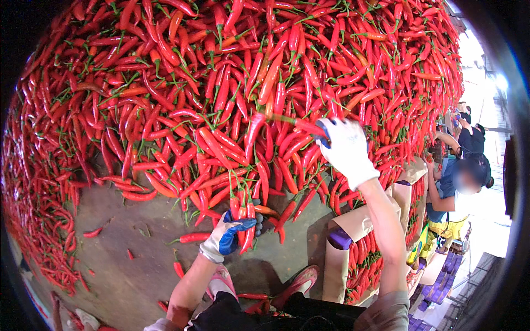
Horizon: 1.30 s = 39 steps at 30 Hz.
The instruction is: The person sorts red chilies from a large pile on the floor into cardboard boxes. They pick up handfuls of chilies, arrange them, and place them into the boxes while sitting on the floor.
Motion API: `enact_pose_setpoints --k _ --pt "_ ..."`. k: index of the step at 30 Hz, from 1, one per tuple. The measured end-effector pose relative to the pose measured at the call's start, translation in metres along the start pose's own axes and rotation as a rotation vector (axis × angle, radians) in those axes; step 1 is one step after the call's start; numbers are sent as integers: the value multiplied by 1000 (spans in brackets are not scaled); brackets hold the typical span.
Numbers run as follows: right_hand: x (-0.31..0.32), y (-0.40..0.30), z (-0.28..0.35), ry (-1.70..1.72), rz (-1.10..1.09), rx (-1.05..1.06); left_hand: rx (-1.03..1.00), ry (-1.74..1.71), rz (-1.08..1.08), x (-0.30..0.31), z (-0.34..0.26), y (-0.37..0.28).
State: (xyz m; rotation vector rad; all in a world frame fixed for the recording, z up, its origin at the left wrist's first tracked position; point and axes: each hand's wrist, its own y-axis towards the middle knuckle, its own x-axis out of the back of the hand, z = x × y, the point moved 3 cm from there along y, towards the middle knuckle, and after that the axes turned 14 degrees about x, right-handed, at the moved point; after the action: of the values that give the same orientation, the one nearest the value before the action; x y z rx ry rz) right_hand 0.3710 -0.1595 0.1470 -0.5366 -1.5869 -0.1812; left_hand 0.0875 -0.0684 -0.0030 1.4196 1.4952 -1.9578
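A huge heap of red chili peppers (174, 111) with green stems spreads in front of me. My left hand (230, 232), in a white glove with a blue coated palm, is closed around a small bunch of red chilies (244, 217), stems pointing up toward the heap. Over the heap's lower right part is my right hand (345, 145), in a matching glove. Its fingers pinch a red chili (308, 126) whose green stem end looks blurred. To the right below that hand stands a paper-lined box of chilies (362, 267), stems and red pods packed in it.
Loose chilies (194, 237) lie on the concrete floor (124, 223) near my shoes (304, 279). More paper-lined boxes (414, 194) stand along the right. Beyond them a person (459, 182) sits by the heap, with others farther back. Purple crates or baskets (445, 269) are at the lower right.
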Motion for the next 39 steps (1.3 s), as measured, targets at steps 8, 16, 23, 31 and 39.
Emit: enact_pose_setpoints --k 8,16,23,31,39 --pt "-27 -63 52 1769 -59 -226 -213 -91 66 5 9 13" --pt "-14 -68 138 505 102 324 -420 142 -13 -8 11 22" --pt "4 61 -21 37 -517 -418 -197 -117 81 -14 3 13" --pt "-21 42 -24 482 -476 -369 -137 -155 120 -16 1 3" --pt "-22 -43 73 573 -234 595 -27 -126 214 -5 1 8"
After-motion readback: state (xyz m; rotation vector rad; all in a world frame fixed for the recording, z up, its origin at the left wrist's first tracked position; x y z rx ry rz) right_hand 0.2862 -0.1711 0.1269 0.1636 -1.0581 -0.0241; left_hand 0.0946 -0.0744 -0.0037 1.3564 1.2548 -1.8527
